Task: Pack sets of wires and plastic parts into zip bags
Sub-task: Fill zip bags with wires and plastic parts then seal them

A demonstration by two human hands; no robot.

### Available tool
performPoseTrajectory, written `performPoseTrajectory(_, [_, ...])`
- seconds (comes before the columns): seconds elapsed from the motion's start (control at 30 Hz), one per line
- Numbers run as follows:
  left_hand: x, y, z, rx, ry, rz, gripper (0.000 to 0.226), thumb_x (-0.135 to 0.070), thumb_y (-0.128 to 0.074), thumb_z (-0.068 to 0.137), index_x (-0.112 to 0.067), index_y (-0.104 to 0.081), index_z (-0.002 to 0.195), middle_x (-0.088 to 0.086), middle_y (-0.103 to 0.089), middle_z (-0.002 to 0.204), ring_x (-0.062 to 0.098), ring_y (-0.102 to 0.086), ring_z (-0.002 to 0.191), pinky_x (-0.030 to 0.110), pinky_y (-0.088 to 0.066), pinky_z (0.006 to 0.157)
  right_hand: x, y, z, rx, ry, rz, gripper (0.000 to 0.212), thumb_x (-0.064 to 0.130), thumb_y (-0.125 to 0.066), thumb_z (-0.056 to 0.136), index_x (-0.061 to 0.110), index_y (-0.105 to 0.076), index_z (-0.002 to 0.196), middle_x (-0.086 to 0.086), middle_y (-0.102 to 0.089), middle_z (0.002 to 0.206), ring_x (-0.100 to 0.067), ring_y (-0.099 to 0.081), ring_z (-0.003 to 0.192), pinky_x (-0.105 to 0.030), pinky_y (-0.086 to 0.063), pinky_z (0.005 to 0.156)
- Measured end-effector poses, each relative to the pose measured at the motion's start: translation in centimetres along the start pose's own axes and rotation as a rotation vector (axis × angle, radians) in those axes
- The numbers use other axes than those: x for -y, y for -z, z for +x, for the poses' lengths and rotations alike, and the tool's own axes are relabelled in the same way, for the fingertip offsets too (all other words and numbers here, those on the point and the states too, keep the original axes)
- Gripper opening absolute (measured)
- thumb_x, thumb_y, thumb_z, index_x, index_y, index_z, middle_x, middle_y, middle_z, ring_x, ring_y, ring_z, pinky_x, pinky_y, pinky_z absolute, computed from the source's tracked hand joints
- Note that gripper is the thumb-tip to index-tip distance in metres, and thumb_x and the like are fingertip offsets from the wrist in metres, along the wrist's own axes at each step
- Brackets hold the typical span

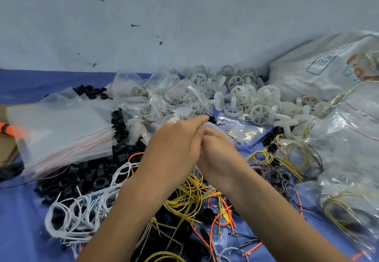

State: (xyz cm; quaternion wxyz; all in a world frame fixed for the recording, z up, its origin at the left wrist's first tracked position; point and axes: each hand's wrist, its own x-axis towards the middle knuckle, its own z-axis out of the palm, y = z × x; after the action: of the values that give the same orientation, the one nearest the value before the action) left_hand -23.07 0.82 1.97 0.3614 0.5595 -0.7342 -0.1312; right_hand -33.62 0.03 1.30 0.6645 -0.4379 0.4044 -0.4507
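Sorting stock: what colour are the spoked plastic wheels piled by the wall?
Spoked wheels are translucent white, clearest in head view.

1. A single view, from a camera worn on the person's head.
2. It faces forward and down across the table (20,220) toward the wall (184,15), which fills the upper third.
3. It sits close. Both forearms enter from the bottom edge and meet at mid-frame, left hand (176,138) against right hand (217,151).
4. The backs of the hands face the lens, so their grip is hidden.
5. The wide lens reaches flat bags (61,126) at the left, filled bags (338,138) at the right, wires (184,198) nearest the camera and wheels (260,101) beyond the hands.
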Motion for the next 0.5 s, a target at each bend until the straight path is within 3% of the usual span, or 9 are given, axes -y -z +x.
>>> performPoseTrajectory(0.07, [0.4,0.3,0.2,-0.037,0.025,-0.009,0.035,-0.032,-0.044,0.104,-0.036,-0.057,0.135,-0.003,-0.072,0.114,0.021,-0.065,0.108,0.04,-0.05,0.091,0.2,0.2,-0.3,0.062,-0.009,-0.128,0.035,-0.009,-0.032,0.096,0.009,-0.059,0.109,0.002,-0.074,0.088,-0.008,-0.07,0.086,-0.024,-0.055,0.066])
performPoseTrajectory(0.13, [0.8,0.6,0.4,-0.068,0.055,-0.04,0.033,-0.033,-0.045,0.104,-0.034,-0.059,0.134,-0.005,-0.073,0.112,0.02,-0.065,0.104,0.039,-0.05,0.089,0.8,0.7,-1.3,0.061,-0.035,-0.172,0.048,-0.002,-0.042,0.094,0.024,-0.057,0.131,0.013,-0.063,0.125,-0.007,-0.055,0.122,-0.033,-0.049,0.093])
performPoseTrajectory(0.2, [1.2,0.8,0.5,-0.084,0.082,-0.061,0.033,-0.034,-0.045,0.103,-0.034,-0.06,0.132,-0.006,-0.073,0.111,0.019,-0.065,0.103,0.038,-0.05,0.088,1.5,1.5,-2.9,0.113,0.042,-0.169,0.049,0.006,-0.052,0.09,0.038,-0.061,0.127,0.024,-0.057,0.131,-0.002,-0.042,0.136,-0.032,-0.039,0.107])
performPoseTrajectory(0.27, [1.5,0.8,0.6,-0.099,0.092,-0.062,0.032,-0.032,-0.046,0.102,-0.034,-0.061,0.131,-0.003,-0.074,0.1,0.021,-0.066,0.092,0.033,-0.048,0.075,2.9,2.1,-3.8,0.182,0.161,-0.225,0.041,0.009,-0.057,0.084,0.029,-0.071,0.118,0.013,-0.068,0.123,-0.007,-0.056,0.124,-0.031,-0.046,0.102])
performPoseTrajectory(0.33, [1.7,0.9,0.6,-0.106,0.085,-0.05,0.032,-0.033,-0.046,0.102,-0.032,-0.063,0.13,-0.003,-0.074,0.093,0.019,-0.065,0.084,0.028,-0.042,0.067,4.7,2.7,-3.6,0.122,0.314,-0.31,0.033,0.008,-0.056,0.084,0.019,-0.075,0.108,0.0,-0.073,0.113,-0.015,-0.067,0.108,-0.027,-0.054,0.09])
performPoseTrajectory(0.43, [1.8,1.2,0.6,-0.085,0.093,-0.029,0.031,-0.035,-0.047,0.103,-0.032,-0.064,0.128,-0.01,-0.074,0.096,0.007,-0.061,0.082,0.023,-0.041,0.07,7.0,3.5,-0.9,-0.078,0.489,-0.506,0.026,0.003,-0.057,0.088,0.018,-0.075,0.1,-0.002,-0.075,0.099,-0.014,-0.068,0.087,-0.025,-0.057,0.079])
performPoseTrajectory(0.5, [1.8,1.3,0.6,-0.063,0.102,-0.018,0.03,-0.035,-0.048,0.102,-0.032,-0.064,0.127,-0.011,-0.074,0.1,0.007,-0.063,0.084,0.023,-0.043,0.072,7.4,4.1,2.4,-0.128,0.478,-0.647,0.024,0.001,-0.058,0.091,0.016,-0.074,0.102,-0.001,-0.075,0.093,-0.01,-0.064,0.08,-0.024,-0.054,0.074])
